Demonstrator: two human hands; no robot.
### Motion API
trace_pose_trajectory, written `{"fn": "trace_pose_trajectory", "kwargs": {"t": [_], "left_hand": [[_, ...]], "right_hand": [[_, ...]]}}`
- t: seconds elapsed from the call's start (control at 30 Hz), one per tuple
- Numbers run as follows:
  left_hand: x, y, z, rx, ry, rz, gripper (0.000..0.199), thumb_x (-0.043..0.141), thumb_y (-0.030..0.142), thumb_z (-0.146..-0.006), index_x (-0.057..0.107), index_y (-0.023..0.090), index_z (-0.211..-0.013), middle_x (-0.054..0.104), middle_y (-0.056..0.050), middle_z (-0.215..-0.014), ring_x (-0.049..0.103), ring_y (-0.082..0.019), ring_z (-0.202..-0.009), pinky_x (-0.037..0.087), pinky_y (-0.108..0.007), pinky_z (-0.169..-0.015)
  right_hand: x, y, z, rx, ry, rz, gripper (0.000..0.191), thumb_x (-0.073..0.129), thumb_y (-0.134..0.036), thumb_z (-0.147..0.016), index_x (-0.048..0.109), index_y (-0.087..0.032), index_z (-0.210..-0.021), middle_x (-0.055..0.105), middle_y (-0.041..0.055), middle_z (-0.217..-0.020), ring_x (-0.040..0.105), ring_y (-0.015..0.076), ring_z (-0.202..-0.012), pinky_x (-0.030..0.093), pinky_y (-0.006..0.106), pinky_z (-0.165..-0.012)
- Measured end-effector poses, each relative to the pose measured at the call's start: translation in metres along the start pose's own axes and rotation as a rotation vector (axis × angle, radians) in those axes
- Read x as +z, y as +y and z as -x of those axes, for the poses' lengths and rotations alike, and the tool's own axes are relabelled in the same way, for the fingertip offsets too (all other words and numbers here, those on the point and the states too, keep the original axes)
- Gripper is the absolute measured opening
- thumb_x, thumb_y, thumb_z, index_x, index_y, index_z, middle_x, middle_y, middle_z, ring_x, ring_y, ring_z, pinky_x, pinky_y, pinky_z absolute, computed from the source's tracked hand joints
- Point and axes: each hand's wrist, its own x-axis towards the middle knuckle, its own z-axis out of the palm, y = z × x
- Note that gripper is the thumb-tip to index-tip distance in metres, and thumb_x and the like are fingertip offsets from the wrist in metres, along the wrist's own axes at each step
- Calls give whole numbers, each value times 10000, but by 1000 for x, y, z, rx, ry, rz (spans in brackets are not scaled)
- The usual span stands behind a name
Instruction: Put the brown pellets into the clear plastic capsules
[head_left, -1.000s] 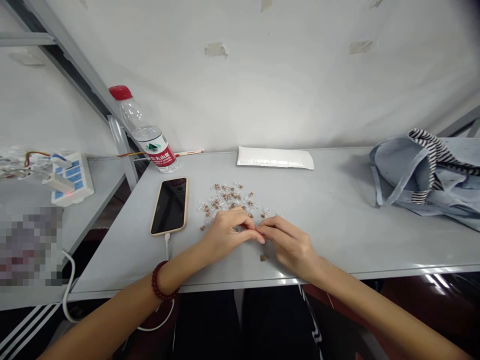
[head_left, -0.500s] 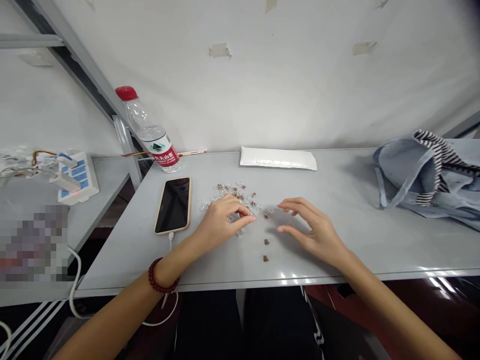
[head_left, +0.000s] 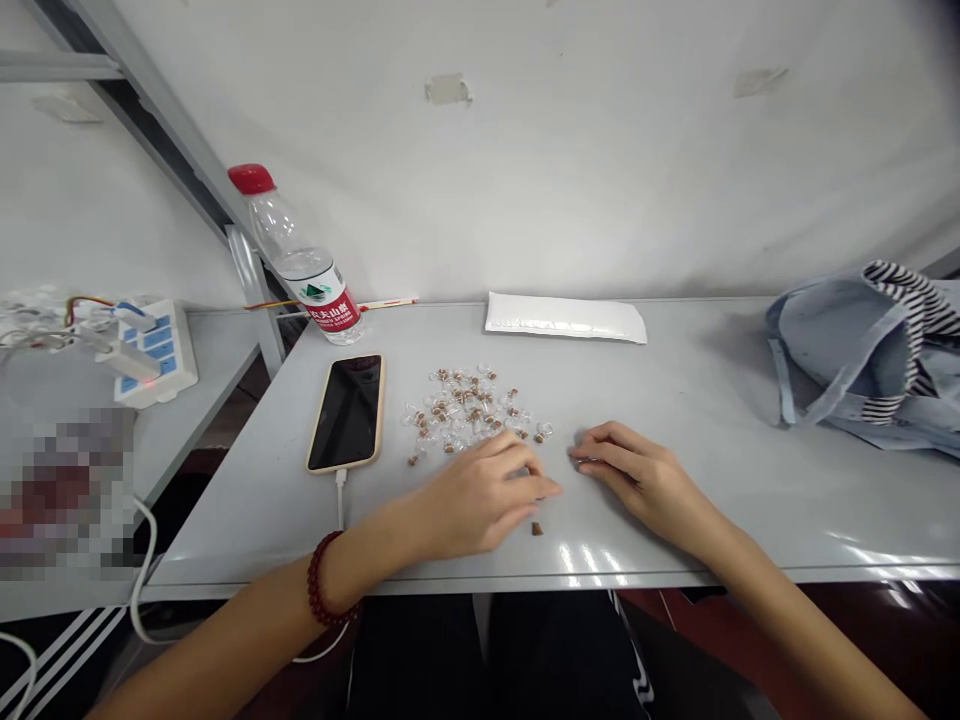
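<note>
Our left hand (head_left: 480,495) and right hand (head_left: 645,475) sit apart on the worktop (head_left: 675,530), loose brown piece (head_left: 537,529) between them, clear-wrapped pile (head_left: 465,408) just beyond.

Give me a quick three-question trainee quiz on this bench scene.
1. Multiple choice: what colour is the cap of the water bottle? A blue, B red, C white.
2. True or false: the phone lies screen up, with a cable at its near end.
3. Short answer: what lies alone on the table, just in front of the fingertips of the left hand?

Key: 1 B. 2 True. 3 A small brown piece.
</note>
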Motion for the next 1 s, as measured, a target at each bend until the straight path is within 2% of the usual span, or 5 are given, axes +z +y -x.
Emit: {"fn": "trace_pose_trajectory", "kwargs": {"t": [0.13,0.3,0.5,0.8,1.0], "left_hand": [[5,0,0,-1,-38,-64,226,423,106,-932,644,147,-906,599,-89,-939,490,-192,-880,474,-319,-797],[9,-4,2,-40,0,-76,219,405,39,-911,600,133,-937,583,-87,-934,491,-194,-904,468,-318,-795],[6,-4,-1,-216,258,252,108,506,103,-879,584,170,-912,631,-42,-904,537,-164,-869,465,-325,-810],[2,-5,-3,-408,250,490,70,575,190,-853,644,176,-848,659,-33,-870,587,-148,-796,493,-300,-743],[4,-7,-3,-565,231,769,81,636,240,-800,634,158,-799,652,-19,-756,609,-143,-714,508,-293,-682]], "right_hand": [[5,-6,-1,-26,21,-11,227,440,-181,-943,638,-209,-1050,618,92,-1000,641,198,-876,567,359,-756],[10,-20,-8,-57,22,-71,172,471,-156,-924,609,-188,-1021,616,92,-963,625,173,-816,561,330,-709],[13,-37,-14,6,5,-182,106,515,-166,-901,604,-183,-957,624,74,-908,591,139,-702,539,282,-623],[21,-42,-16,-75,87,-186,124,495,-156,-910,596,-194,-971,616,82,-928,600,149,-737,545,288,-637],[33,-48,-18,-176,207,-126,236,414,-51,-899,568,-186,-1015,594,92,-925,604,165,-789,550,302,-662]]}}
